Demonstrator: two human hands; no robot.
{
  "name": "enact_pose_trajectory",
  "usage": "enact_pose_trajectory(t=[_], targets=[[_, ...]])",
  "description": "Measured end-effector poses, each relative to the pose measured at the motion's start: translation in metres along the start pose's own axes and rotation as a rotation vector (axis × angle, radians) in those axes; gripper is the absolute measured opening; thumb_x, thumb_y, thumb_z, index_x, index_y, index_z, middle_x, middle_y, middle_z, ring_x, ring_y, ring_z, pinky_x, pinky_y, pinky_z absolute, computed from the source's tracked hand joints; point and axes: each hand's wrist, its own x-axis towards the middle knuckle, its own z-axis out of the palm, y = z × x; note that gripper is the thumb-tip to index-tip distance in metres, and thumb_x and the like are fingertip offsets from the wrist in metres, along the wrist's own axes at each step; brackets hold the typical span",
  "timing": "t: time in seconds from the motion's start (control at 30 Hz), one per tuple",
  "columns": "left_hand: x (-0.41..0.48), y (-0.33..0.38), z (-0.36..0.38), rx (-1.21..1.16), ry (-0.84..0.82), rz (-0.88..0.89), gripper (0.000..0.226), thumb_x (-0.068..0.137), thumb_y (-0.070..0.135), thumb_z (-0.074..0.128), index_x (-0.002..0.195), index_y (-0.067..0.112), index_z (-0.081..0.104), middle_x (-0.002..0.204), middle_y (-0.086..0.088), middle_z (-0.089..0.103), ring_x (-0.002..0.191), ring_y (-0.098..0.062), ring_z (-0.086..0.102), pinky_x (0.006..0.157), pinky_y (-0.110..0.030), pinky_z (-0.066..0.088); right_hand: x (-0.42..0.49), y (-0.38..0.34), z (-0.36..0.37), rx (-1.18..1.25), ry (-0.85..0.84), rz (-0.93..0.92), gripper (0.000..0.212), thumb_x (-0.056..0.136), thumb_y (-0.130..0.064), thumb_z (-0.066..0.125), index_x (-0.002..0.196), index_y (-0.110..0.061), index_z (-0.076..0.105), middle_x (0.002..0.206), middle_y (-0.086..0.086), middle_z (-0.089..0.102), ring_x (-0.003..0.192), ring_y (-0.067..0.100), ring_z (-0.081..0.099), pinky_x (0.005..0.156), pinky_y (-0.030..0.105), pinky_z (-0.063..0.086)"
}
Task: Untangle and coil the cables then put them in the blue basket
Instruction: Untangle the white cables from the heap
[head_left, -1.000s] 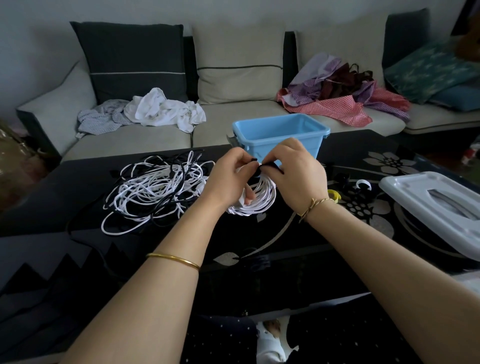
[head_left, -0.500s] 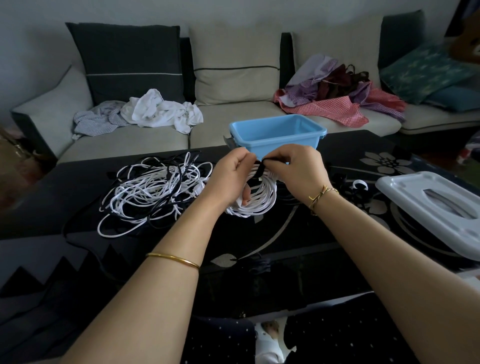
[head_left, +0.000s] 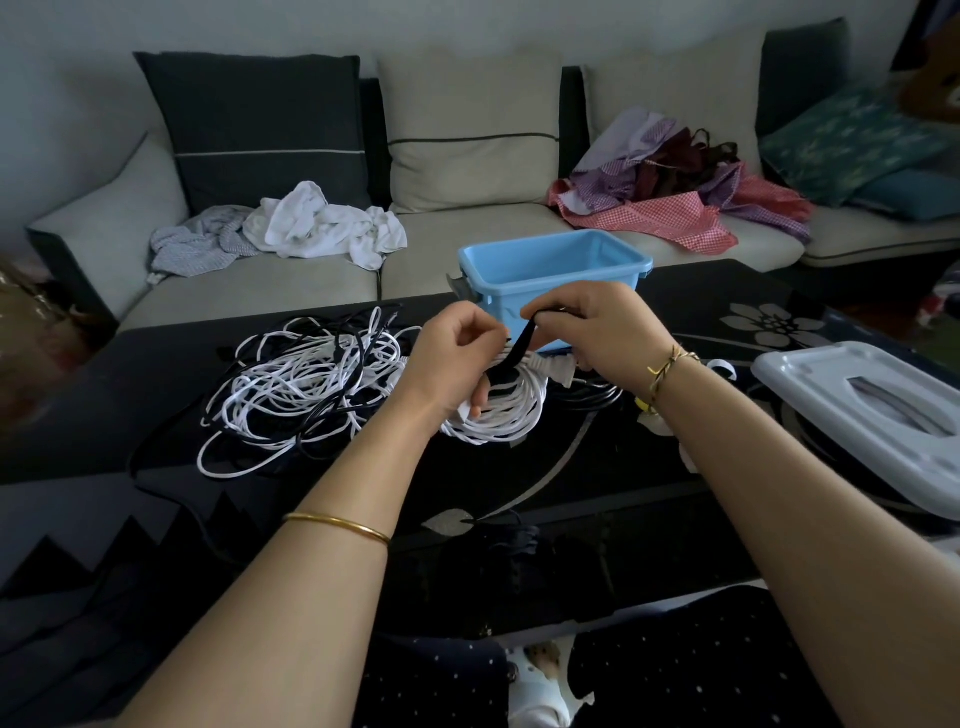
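Note:
A coiled white cable with a white plug lies on the black glass table, gripped by my left hand. My right hand pinches a black strap that runs down around the top of the coil. Directly behind my hands stands the blue basket, which looks empty. To the left sprawls a tangle of white and black cables.
A white plastic lid lies at the table's right edge. Small clips and a black cable lie right of the coil. A sofa with a pile of white clothes and a pile of red and purple clothes runs behind the table.
My right hand has pulled the black strap up and away from the coil, so the strap and the white plug now show. My left hand keeps its hold on the coil.

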Motion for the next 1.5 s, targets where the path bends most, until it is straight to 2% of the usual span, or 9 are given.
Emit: enact_pose_trajectory(t=[0.13, 0.23, 0.37, 0.47, 0.53, 0.7, 0.87, 1.17, 1.5], targets=[[-0.001, 0.002, 0.000, 0.033, -0.017, 0.014, 0.018, 0.092, 0.005, 0.053, 0.108, 0.004, 0.048, 0.083, -0.011, 0.054, 0.032, -0.014, 0.044, 0.034, -0.022, 0.034, 0.001, -0.001, -0.007, 0.005, -0.015, 0.021, 0.007, 0.090, -0.013, 0.058, 0.090, -0.008, 0.064, 0.081, 0.003, 0.073, 0.039, 0.001, 0.044, 0.041, 0.009, 0.035], [-0.002, 0.004, 0.002, 0.066, -0.058, 0.023, 0.020, 0.091, 0.005, 0.053, 0.109, 0.005, 0.043, 0.084, -0.011, 0.054, 0.033, -0.017, 0.043, 0.035, -0.023, 0.034, 0.002, -0.002, -0.009, 0.001, 0.011, 0.009, 0.009, 0.089, -0.013, 0.060, 0.086, -0.008, 0.066, 0.077, 0.000, 0.069, 0.057, 0.005, 0.053, 0.051, 0.009, 0.043], [-0.002, 0.007, 0.006, 0.055, -0.119, 0.057, 0.020, 0.092, 0.002, 0.050, 0.107, 0.008, 0.039, 0.079, -0.007, 0.052, 0.036, -0.021, 0.041, 0.032, -0.022, 0.033, 0.004, 0.000, 0.005, 0.086, 0.088, 0.034, 0.006, 0.088, -0.009, 0.059, 0.085, -0.008, 0.063, 0.082, 0.012, 0.067, 0.073, 0.020, 0.065, 0.063, 0.027, 0.054], [-0.001, 0.010, 0.008, 0.055, -0.128, 0.092, 0.021, 0.092, -0.001, 0.048, 0.106, 0.010, 0.037, 0.077, -0.005, 0.050, 0.039, -0.022, 0.040, 0.032, -0.022, 0.033, 0.007, 0.002, 0.013, 0.122, 0.136, 0.056, 0.009, 0.087, -0.007, 0.060, 0.089, -0.001, 0.066, 0.072, 0.003, 0.060, 0.059, 0.009, 0.056, 0.051, 0.014, 0.044], [-0.001, 0.010, 0.008, 0.059, -0.129, 0.115, 0.022, 0.092, -0.003, 0.047, 0.105, 0.012, 0.036, 0.075, -0.005, 0.049, 0.039, -0.021, 0.039, 0.032, -0.021, 0.033, 0.010, 0.004, 0.018, 0.064, 0.151, 0.062, 0.009, 0.085, -0.011, 0.063, 0.088, -0.003, 0.067, 0.065, -0.003, 0.056, 0.058, 0.007, 0.050, 0.055, 0.015, 0.040], [-0.003, 0.010, 0.005, 0.128, -0.131, 0.166, 0.034, 0.088, -0.004, 0.049, 0.096, 0.027, 0.038, 0.070, -0.005, 0.049, 0.035, -0.015, 0.038, 0.033, -0.019, 0.032, 0.015, 0.007, 0.028, -0.106, 0.100, 0.072, 0.010, 0.087, -0.017, 0.061, 0.090, -0.009, 0.067, 0.081, 0.001, 0.060, 0.080, 0.014, 0.053, 0.068, 0.024, 0.037], [-0.002, 0.010, 0.003, 0.159, -0.064, 0.164, 0.030, 0.080, 0.006, 0.048, 0.105, 0.021, 0.041, 0.066, -0.005, 0.050, 0.041, -0.014, 0.039, 0.043, -0.028, 0.033, 0.016, 0.002, 0.034, -0.177, 0.121, 0.052, 0.015, 0.089, -0.019, 0.058, 0.095, -0.007, 0.065, 0.088, 0.005, 0.061, 0.085, 0.018, 0.054, 0.065, 0.023, 0.033], [-0.006, 0.015, 0.000, 0.282, -0.112, 0.208, 0.060, 0.060, 0.023, 0.058, 0.117, 0.017, 0.038, 0.068, 0.008, 0.053, 0.055, -0.006, 0.048, 0.058, -0.026, 0.040, 0.015, -0.001, 0.031, -0.131, 0.121, 0.070, 0.019, 0.087, -0.019, 0.061, 0.090, 0.000, 0.067, 0.089, 0.014, 0.068, 0.086, 0.027, 0.060, 0.070, 0.031, 0.041], [-0.009, 0.015, -0.005, 0.514, -0.159, 0.284, 0.037, 0.076, 0.017, 0.062, 0.104, 0.020, 0.038, 0.087, -0.013, 0.058, 0.075, -0.029, 0.057, 0.068, -0.048, 0.048, 0.015, -0.004, 0.021, 0.035, 0.070, 0.164, 0.028, 0.082, -0.021, 0.069, 0.077, 0.006, 0.064, 0.066, 0.009, 0.052, 0.061, 0.014, 0.044, 0.054, 0.024, 0.035]])
